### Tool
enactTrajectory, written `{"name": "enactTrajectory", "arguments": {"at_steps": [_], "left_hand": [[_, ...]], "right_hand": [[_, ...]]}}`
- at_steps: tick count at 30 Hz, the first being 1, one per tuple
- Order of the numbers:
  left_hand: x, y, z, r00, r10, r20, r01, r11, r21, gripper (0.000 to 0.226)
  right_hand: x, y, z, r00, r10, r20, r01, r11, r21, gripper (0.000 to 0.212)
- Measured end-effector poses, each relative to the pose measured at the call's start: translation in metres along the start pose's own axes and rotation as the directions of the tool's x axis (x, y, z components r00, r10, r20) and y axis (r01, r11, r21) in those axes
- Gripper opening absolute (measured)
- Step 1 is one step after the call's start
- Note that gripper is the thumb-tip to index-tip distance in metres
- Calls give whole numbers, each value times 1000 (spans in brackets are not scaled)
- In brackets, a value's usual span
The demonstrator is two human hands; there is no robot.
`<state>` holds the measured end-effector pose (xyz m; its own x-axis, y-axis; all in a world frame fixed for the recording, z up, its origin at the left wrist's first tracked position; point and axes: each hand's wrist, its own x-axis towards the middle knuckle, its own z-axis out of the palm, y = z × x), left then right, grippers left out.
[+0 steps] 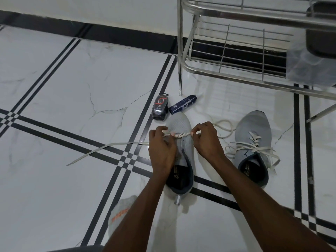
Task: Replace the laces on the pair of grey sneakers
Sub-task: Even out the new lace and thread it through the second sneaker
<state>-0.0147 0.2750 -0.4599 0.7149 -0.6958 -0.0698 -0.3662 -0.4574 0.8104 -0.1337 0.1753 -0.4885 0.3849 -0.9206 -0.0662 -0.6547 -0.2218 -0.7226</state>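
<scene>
A: Left hand (161,148) and right hand (207,140) each pinch the white lace (179,134) across the near sneaker (181,142), dead centre.

B: The laced sneaker (253,142) sits at three o'clock. Uneven pulling could leave mismatched ends.

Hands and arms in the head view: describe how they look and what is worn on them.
Both arms are bare up to the bottom edge of the picture, with no sleeve in view. The left hand and the right hand wear no gloves, and no ring, watch or bracelet shows on either hand or wrist.
</scene>
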Motion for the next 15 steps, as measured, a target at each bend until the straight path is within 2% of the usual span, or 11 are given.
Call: {"name": "enactTrajectory", "arguments": {"at_steps": [2,5,9,11,13,15], "left_hand": [[11,-4,-3,998,-17,53,15,999,37,29],[22,-6,-4,983,-113,145,103,992,74,18],[34,-19,-7,983,-118,140,110,992,60,7],[35,-22,-12,981,-185,52,190,975,-112,9],[34,-24,-15,942,-335,-32,303,886,-351,8],[33,-28,-18,900,-411,-147,323,854,-408,4]], "right_hand": [[1,-3,2,1000,10,25,-11,1000,20,9],[1,-4,-1,995,93,47,-96,994,53,8],[-2,-3,-3,978,184,100,-196,971,136,6],[-2,-2,-3,965,226,130,-248,951,187,5],[1,0,-4,951,276,142,-302,927,222,6],[3,-1,-6,939,307,152,-337,909,247,6]]}}
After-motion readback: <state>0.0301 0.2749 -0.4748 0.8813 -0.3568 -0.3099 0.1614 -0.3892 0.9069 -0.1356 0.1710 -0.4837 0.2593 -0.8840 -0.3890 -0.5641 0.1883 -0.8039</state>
